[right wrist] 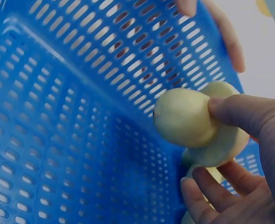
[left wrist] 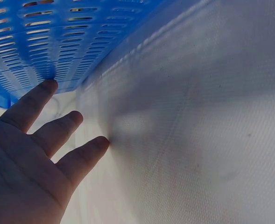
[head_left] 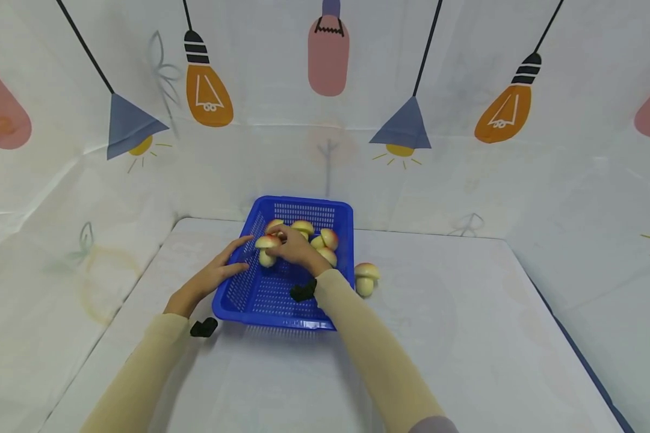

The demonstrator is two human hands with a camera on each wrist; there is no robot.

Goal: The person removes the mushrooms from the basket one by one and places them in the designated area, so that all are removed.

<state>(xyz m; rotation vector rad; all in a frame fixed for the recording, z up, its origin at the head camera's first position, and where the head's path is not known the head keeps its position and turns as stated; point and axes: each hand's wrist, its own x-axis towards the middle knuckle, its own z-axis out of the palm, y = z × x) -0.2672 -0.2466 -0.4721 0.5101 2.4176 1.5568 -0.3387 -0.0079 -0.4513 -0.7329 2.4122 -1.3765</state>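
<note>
The right hand (head_left: pixel 299 249) is inside a blue perforated basket (head_left: pixel 271 304) in the head view. It pinches a toy mushroom (right wrist: pixel 181 116) with a pale round stem and a yellow-red cap; the right wrist view shows the thumb on it and the other fingers beneath. Several similar mushrooms (head_left: pixel 303 227) lie in the far half of the basket. At the basket's left side, the left hand (head_left: pixel 203 285) has straight, spread fingers (left wrist: pixel 32 102) along the outer wall. Its thumb and one finger reach over the rim, as the right wrist view shows.
Another toy mushroom (head_left: pixel 365 279) stands on the white-covered table (head_left: pixel 439 337), close to the basket's right side. A white cloth backdrop (head_left: pixel 281 156) with printed lamps and bulbs rises behind the table and along both sides.
</note>
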